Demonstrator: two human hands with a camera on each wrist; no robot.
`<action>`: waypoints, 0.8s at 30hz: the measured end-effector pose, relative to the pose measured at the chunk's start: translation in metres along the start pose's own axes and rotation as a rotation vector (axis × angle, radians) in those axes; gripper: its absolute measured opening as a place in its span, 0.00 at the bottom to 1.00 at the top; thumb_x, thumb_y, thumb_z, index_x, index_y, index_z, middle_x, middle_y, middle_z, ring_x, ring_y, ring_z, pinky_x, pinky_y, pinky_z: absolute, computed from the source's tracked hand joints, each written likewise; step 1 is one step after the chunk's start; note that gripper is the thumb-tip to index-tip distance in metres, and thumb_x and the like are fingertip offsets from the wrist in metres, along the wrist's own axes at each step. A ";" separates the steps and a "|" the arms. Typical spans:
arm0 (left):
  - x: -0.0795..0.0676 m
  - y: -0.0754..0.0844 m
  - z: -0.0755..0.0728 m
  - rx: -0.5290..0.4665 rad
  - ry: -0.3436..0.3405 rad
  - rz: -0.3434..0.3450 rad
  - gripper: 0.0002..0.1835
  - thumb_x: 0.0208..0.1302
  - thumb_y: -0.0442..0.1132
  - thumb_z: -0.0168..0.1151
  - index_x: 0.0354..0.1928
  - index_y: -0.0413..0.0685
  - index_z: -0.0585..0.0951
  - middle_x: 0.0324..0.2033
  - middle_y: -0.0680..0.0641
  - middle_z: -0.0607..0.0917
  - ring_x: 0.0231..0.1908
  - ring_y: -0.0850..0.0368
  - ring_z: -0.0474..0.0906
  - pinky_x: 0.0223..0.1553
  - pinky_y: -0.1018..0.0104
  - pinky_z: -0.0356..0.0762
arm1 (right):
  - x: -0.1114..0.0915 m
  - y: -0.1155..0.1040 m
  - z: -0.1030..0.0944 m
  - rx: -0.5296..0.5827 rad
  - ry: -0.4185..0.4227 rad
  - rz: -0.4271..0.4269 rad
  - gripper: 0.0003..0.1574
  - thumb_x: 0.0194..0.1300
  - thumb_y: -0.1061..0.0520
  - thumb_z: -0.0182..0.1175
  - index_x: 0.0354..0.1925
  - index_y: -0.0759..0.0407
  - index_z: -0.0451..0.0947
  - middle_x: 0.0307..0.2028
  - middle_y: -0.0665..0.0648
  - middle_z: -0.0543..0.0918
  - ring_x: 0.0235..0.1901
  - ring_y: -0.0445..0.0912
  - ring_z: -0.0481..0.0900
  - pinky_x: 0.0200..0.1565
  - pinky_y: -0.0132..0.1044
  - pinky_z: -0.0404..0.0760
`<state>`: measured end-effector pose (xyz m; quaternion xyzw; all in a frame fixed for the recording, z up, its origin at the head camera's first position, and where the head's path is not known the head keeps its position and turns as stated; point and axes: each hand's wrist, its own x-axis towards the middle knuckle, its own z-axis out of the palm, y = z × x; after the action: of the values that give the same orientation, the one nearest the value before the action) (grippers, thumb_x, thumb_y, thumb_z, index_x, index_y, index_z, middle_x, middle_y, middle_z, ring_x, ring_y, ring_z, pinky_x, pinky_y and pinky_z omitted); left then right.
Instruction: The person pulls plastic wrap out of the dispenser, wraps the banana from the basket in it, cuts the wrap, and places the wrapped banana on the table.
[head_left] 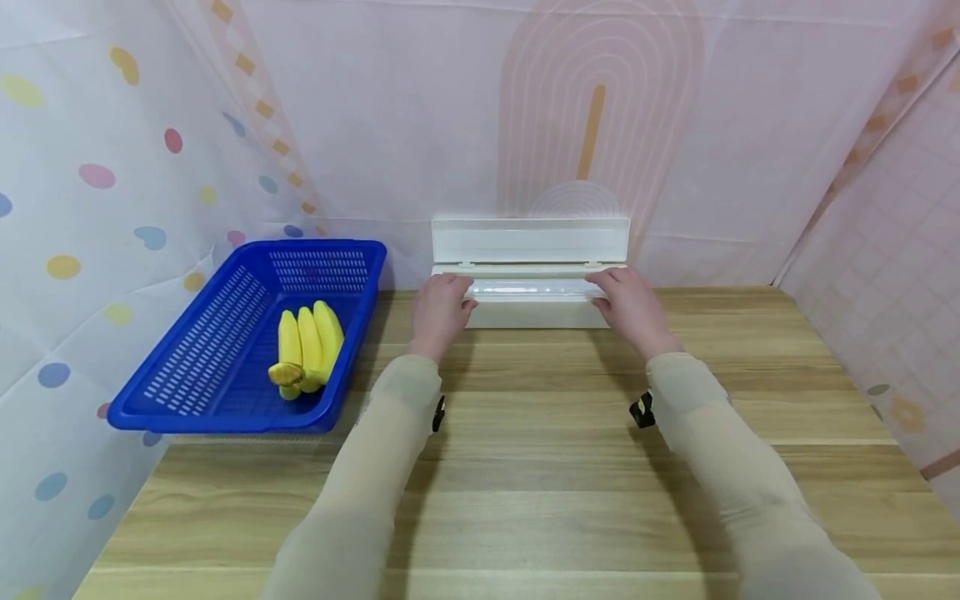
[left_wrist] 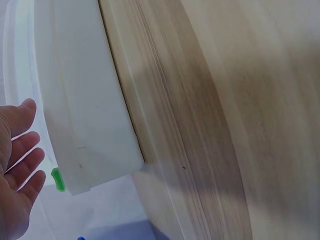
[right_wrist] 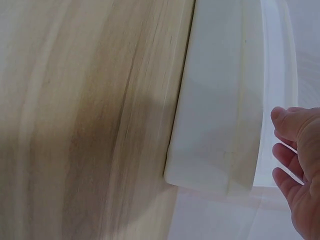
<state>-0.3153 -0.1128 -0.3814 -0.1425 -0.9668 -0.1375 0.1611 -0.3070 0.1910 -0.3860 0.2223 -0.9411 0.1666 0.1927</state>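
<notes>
Left hand (head_left: pixel 441 304), right hand (head_left: pixel 632 302), one open box (head_left: pixel 536 315)

The box stands at the bench's (head_left: pixel 536 467) far edge, its lid (head_left: pixel 531 242) raised and a clear roll (head_left: pixel 532 288) lying inside. Both hands look released, fingers loosely parted by its ends. The step seems to be taking the roll; that calls for an even pinch, both ends together.

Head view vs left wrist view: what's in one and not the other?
Only the head view: the bananas in the blue basket, the right hand and both sleeves.

Only the left wrist view: the green piece at the end of the white box. A blue speck at its bottom edge is too small to identify.

Both: the left hand, the white box and the wooden table.
</notes>
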 end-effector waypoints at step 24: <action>0.009 -0.004 0.006 0.003 -0.002 0.012 0.08 0.61 0.34 0.70 0.42 0.46 0.86 0.43 0.45 0.87 0.46 0.45 0.81 0.45 0.51 0.80 | 0.002 0.006 0.004 0.001 -0.073 0.095 0.21 0.67 0.67 0.61 0.57 0.60 0.78 0.55 0.64 0.81 0.58 0.59 0.73 0.60 0.53 0.72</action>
<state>-0.3263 -0.1127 -0.3851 -0.1481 -0.9664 -0.1348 0.1614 -0.3129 0.1932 -0.3899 0.1835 -0.9569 0.1678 0.1498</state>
